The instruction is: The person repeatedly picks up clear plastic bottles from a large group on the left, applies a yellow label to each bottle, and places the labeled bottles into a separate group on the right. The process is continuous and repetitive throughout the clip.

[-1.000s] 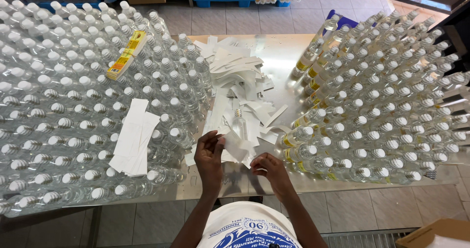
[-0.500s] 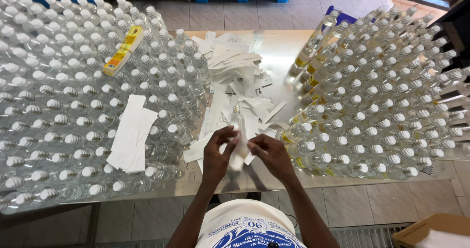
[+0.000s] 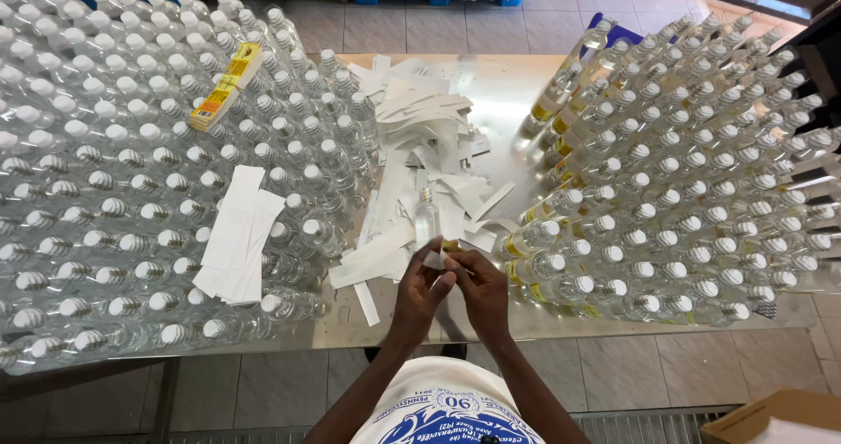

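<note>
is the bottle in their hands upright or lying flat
Lying down, roughly: the clear bottle is held low over the table by the left hand and right hand, its capped neck pointing away from the person.

Beige tiled floor point(image 3: 263, 400) beneath a steel table point(image 3: 499, 94).

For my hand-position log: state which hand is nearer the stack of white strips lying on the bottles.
Left. The left hand is at the table's front edge, right of the stack of white strips. The right hand is beyond it, farther right.
</note>
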